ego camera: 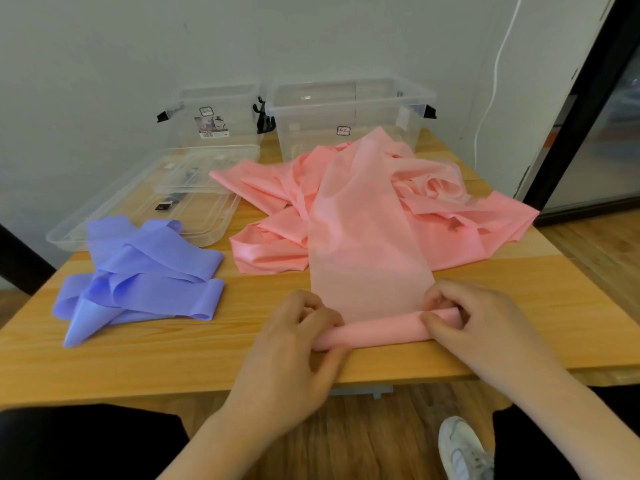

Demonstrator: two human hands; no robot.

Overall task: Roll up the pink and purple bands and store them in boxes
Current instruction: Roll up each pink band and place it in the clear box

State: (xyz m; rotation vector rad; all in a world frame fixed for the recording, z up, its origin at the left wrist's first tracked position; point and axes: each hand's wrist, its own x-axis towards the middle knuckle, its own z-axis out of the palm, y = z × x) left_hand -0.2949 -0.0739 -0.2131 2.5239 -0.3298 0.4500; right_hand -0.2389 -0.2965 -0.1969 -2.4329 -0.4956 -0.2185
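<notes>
A long pink band point(367, 237) lies heaped in the middle of the wooden table, one flat strip running toward me and ending in a small roll point(384, 329) near the front edge. My left hand point(298, 344) grips the roll's left end with curled fingers. My right hand point(464, 317) pinches the roll's right end. A purple band point(145, 275) lies loosely folded on the left of the table, untouched. Two clear plastic boxes point(214, 112) point(349, 112) stand open at the back by the wall.
Clear lids point(145, 202) lie stacked on the table's left, behind the purple band. The wooden table point(173, 355) ends right under my hands. A white wall stands behind the boxes, a black door frame at the right. My shoe point(460, 448) shows on the floor below.
</notes>
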